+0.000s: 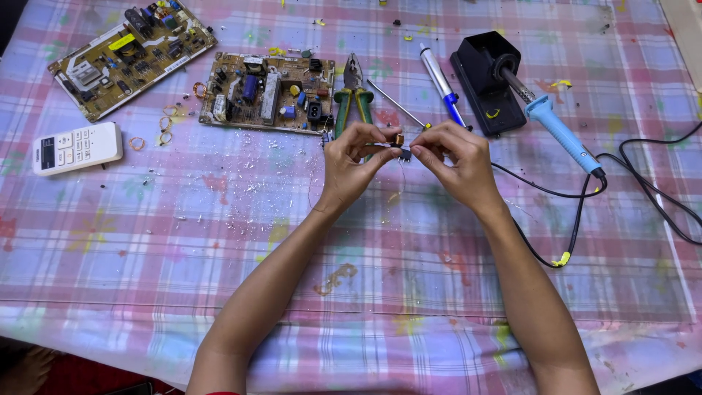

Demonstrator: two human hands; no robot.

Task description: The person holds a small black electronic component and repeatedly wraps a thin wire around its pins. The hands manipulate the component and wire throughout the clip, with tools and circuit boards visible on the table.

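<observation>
Both hands met above the checked cloth (219, 241), the left hand (349, 164) and right hand (453, 161) each pinching an end of a small dark part (401, 151) with a coppery coil, held between the fingertips just in front of the pliers (353, 95). Beyond them lay a screwdriver (395, 102), a pen (441, 84), two circuit boards (269, 91) and a remote (77, 148). At the right, a blue soldering iron (559, 132) rested in its black stand (486, 73).
</observation>
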